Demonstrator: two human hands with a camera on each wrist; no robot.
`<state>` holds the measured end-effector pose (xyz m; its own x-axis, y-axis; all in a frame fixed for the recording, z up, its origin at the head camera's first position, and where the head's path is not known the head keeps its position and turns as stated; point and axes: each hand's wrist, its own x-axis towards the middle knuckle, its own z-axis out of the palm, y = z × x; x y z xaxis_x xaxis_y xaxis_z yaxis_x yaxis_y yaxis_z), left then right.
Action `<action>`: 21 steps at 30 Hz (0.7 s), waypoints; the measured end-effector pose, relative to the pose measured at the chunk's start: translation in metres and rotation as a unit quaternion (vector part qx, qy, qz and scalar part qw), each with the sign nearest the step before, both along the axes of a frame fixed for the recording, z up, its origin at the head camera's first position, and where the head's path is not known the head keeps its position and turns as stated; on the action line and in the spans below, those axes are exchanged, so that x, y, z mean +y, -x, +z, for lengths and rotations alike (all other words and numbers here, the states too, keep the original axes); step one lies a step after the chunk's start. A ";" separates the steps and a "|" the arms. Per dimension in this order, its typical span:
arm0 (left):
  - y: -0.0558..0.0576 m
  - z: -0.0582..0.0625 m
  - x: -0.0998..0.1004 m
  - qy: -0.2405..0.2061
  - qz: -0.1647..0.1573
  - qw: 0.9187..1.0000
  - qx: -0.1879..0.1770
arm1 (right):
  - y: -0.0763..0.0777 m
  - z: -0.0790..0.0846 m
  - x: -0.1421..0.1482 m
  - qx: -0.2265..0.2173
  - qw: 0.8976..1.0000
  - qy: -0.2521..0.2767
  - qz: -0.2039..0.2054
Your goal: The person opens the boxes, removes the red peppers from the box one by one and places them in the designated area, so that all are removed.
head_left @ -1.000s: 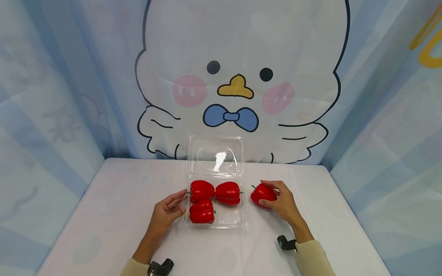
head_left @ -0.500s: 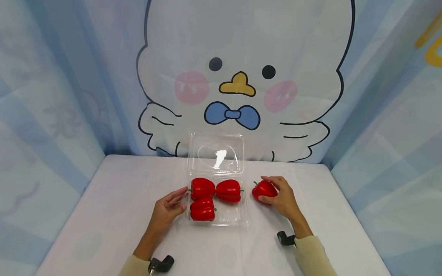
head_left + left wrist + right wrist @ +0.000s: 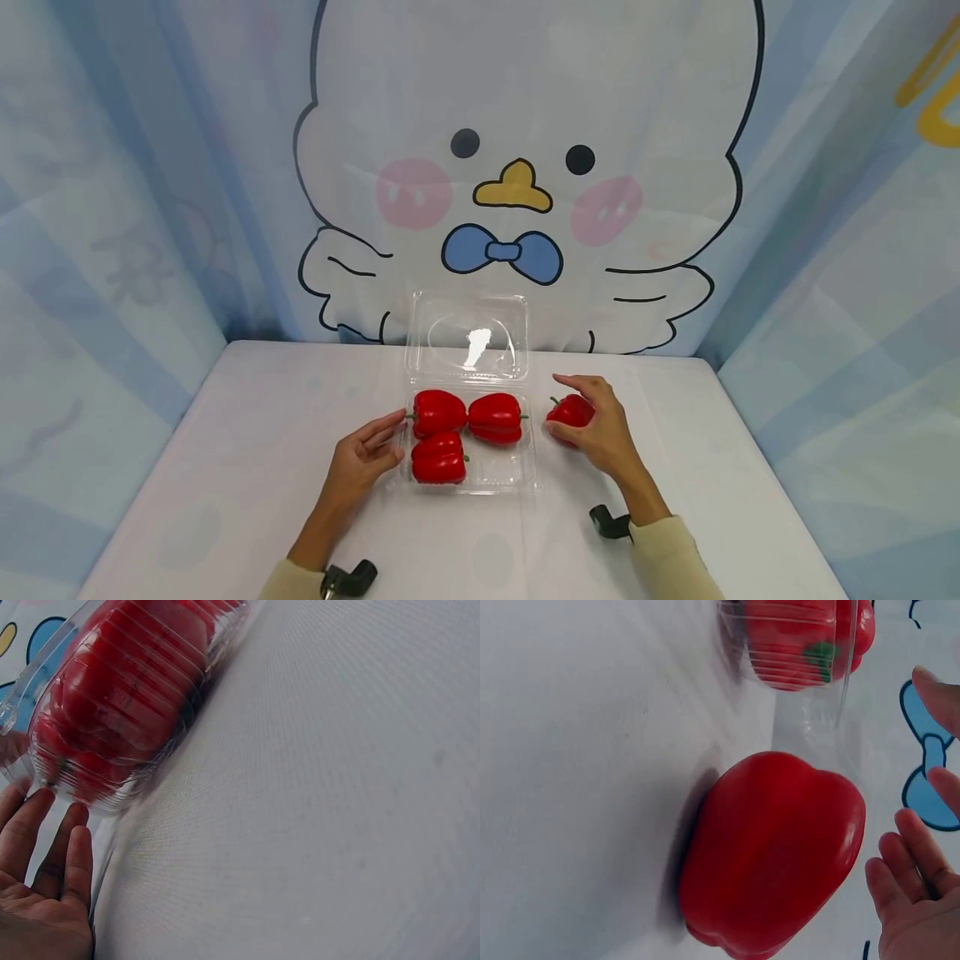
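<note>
Fingers point(image 3: 581, 383) of the right hand point(image 3: 606, 429) have opened wider than half a second ago, gripping nothing beside a glossy red bell pepper point(image 3: 772, 851), so it apparently lies loose on the white-covered desk point(image 3: 442, 550), just right of the open clear plastic box point(image 3: 498, 475) holding three red bell peppers point(image 3: 495, 419); nearly straight fingers of the left hand point(image 3: 360, 462) rest at that box's left side

Left hand point(image 3: 360, 463) with nearly straight fingers, right hand point(image 3: 603, 429) with thumb and fingers wide apart.
</note>
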<state>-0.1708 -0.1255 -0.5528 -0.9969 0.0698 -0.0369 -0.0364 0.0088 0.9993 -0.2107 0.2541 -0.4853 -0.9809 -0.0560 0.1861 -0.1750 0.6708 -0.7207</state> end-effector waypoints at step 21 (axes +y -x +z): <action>-0.002 0.003 0.002 0.001 0.010 1.000 0.001 | -0.010 0.008 -0.047 0.046 0.995 0.018 0.081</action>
